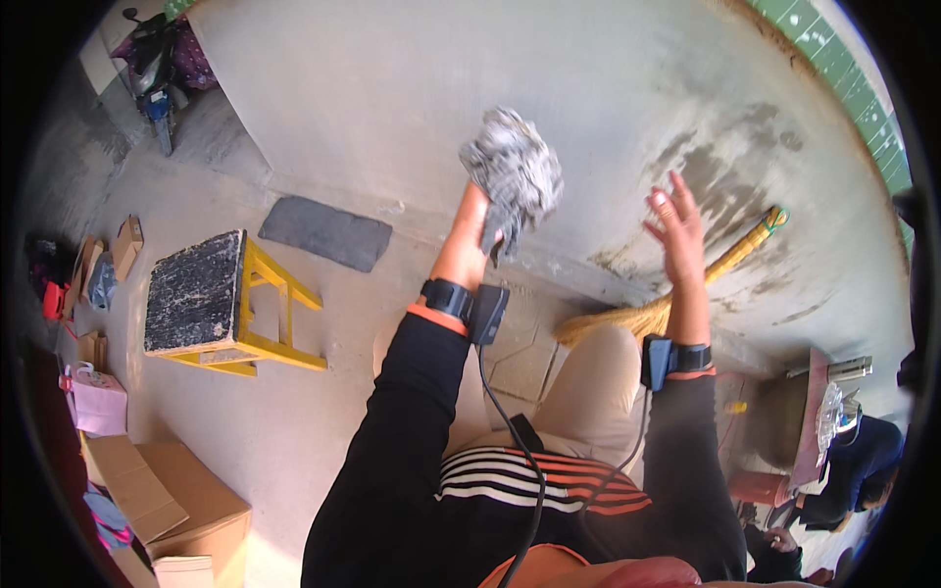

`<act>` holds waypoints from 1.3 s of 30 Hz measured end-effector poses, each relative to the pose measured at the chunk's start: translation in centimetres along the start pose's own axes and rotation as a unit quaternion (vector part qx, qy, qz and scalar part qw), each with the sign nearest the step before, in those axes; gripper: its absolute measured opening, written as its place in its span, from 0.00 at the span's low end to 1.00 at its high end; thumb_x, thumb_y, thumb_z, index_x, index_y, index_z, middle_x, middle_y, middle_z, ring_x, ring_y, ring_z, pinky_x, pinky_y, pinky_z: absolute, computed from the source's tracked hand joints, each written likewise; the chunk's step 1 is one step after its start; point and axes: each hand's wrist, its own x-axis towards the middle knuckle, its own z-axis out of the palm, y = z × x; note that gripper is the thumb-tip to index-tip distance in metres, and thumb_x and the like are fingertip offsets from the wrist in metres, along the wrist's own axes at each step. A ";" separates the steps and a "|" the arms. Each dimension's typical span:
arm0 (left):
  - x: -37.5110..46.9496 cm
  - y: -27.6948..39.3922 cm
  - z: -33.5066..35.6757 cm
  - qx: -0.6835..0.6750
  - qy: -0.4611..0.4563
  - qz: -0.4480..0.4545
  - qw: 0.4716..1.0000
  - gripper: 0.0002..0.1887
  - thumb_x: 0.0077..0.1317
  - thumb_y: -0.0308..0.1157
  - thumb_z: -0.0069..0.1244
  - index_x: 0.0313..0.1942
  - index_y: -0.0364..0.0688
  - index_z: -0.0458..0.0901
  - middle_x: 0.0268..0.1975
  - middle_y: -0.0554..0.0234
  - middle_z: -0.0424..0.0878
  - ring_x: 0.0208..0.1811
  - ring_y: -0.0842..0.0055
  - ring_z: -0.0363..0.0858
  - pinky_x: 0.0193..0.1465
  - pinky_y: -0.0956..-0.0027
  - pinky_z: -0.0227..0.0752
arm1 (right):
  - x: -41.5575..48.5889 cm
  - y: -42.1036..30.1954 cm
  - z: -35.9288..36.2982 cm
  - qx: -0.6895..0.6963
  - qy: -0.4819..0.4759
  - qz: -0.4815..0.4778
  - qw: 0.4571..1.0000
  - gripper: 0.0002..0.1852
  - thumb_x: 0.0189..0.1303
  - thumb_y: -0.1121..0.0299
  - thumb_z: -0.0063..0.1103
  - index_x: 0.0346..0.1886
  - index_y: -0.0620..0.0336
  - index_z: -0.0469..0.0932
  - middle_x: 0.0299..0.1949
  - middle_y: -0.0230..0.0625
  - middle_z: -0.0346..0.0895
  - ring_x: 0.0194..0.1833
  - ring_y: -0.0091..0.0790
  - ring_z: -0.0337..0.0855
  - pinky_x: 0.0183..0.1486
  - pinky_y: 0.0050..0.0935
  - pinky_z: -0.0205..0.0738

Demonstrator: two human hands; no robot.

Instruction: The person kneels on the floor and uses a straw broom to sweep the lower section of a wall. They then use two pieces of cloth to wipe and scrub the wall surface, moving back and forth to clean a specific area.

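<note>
A crumpled grey rag [514,165] is bunched in my left hand [481,200], which it mostly covers. Behind the rag rises a pale plastered wall [367,95]; whether the cloth touches it I cannot tell. My right hand [680,231] is raised with its fingers apart and nothing in it. Dark damp-looking stains [724,173] mark the wall beyond that hand. Partly behind my right wrist, a straw broom [739,253] leans on the wall, handle up and bristles low by my knee.
To the left stand a yellow-legged stool [195,294] with a worn black top and an open cardboard box [198,492]. A dark mat [327,231] lies near the wall's foot. At right are a table [809,419] and a crouching person [856,463]. A motorbike [156,95] stands far left.
</note>
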 end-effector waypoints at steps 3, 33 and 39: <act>0.5 -0.8 0.2 0.053 -0.016 -0.143 0.988 0.21 0.67 0.46 0.53 0.54 0.43 0.77 0.45 0.67 0.83 0.43 0.79 0.82 0.45 0.70 0.78 | -1.8 -1.6 7.5 0.056 -0.087 0.029 0.994 0.37 0.67 0.50 0.58 0.73 0.58 0.57 0.59 0.44 0.75 0.52 0.35 0.80 0.52 0.38 0.78; 1.7 -2.8 0.7 0.118 0.027 -0.129 0.984 0.18 0.71 0.52 0.43 0.46 0.48 0.78 0.43 0.66 0.83 0.44 0.70 0.84 0.49 0.59 0.80 | -2.7 10.8 -1.1 0.638 -0.002 0.110 0.762 0.32 0.65 0.43 0.50 0.64 0.54 0.71 0.60 0.39 0.74 0.62 0.48 0.72 0.67 0.54 0.62; 1.1 -1.8 -1.0 0.078 0.070 0.031 0.994 0.20 0.73 0.52 0.39 0.51 0.47 0.75 0.47 0.66 0.82 0.48 0.70 0.82 0.55 0.58 0.76 | -1.6 14.2 -1.9 0.642 0.003 0.107 0.759 0.28 0.65 0.45 0.53 0.60 0.55 0.73 0.54 0.38 0.78 0.55 0.45 0.77 0.62 0.49 0.70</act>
